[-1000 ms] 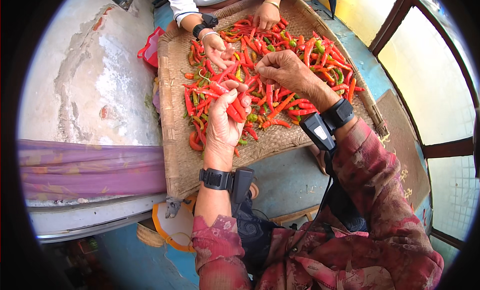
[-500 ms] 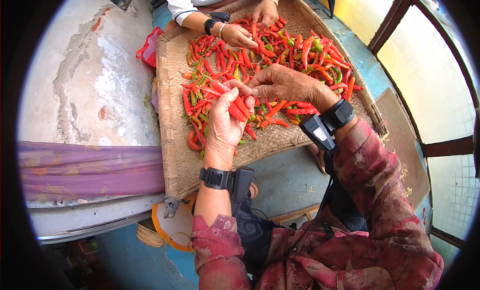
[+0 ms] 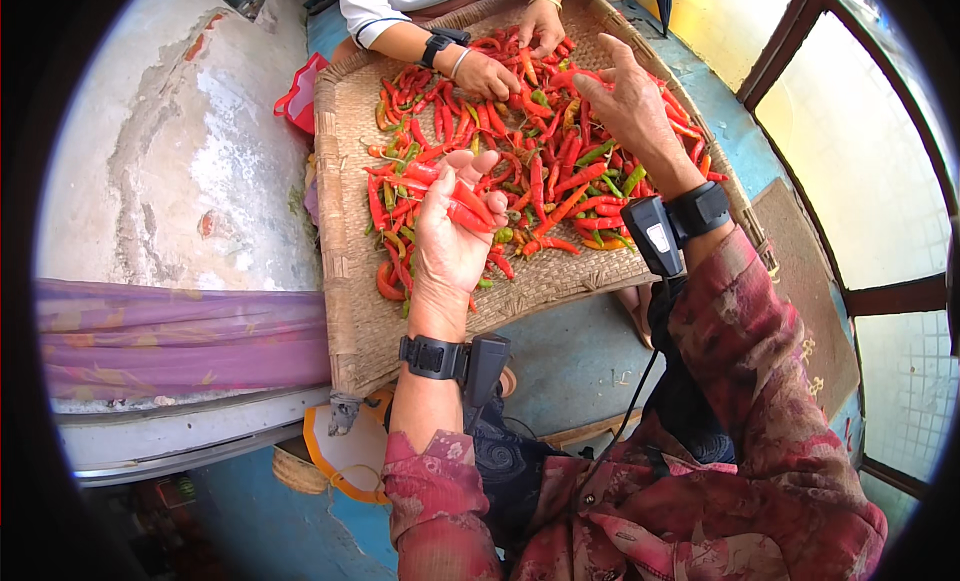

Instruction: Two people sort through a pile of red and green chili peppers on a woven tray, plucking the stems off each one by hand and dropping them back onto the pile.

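Several red chili peppers [image 3: 468, 209] lie across the palm of my left hand [image 3: 448, 249], held under its thumb with the other fingers partly curled. That hand is over the near left part of a woven tray [image 3: 346, 281]. Across the tray spreads a heap of chili peppers [image 3: 565, 171], mostly red with some green and orange ones. Over the heap's right side is my right hand [image 3: 640, 109], its thumb and fingers apart. A red pepper shows right by its fingertips; I cannot tell whether they touch it.
Opposite me, another person's two hands [image 3: 487, 77] work among the peppers at the tray's far side. A red bag [image 3: 300, 93] sits left of the tray, near a purple cloth [image 3: 190, 341]. An orange-rimmed container [image 3: 345, 451] stands below. Window panes [image 3: 850, 151] line the right.
My right hand has left my left hand and moved up and right over the heap, its fingers spreading. The left hand stays in place with its peppers. The other person's hands shifted slightly right.
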{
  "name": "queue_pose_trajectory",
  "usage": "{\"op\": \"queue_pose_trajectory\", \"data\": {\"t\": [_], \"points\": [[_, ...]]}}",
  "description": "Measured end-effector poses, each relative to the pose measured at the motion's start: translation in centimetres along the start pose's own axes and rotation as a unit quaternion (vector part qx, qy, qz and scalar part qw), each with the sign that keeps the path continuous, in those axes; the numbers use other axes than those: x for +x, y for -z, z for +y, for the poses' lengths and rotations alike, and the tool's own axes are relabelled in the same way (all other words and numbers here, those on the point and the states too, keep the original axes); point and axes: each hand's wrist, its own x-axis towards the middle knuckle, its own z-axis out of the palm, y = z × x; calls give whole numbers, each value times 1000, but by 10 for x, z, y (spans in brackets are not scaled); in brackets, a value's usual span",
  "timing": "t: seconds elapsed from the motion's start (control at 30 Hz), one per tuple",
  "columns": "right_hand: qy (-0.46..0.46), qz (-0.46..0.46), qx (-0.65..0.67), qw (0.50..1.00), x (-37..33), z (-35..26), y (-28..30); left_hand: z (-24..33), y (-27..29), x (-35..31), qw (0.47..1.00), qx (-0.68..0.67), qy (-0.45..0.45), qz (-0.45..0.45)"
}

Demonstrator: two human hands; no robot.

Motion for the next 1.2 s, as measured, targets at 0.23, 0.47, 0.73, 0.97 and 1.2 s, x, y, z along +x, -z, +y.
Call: {"op": "queue_pose_trajectory", "data": {"t": [0.23, 0.47, 0.73, 0.97, 1.2], "points": [[132, -461, 110, 871, -32, -19, -27, -1, -1, 3, 999, -50, 12, -16], [59, -468, 74, 879, -43, -35, -29, -2, -1, 3, 999, -43, 3, -27], [147, -314, -98, 933, -23, 10, -24, -3, -1, 4, 991, 101, -28, 89], [111, 52, -126, 984, -10, -1, -8, -4, -2, 0, 990, 103, 39, 94], [48, -318, 146, 936, -30, -27, -26, -12, -10, 1, 990, 128, 54, 38]]}}
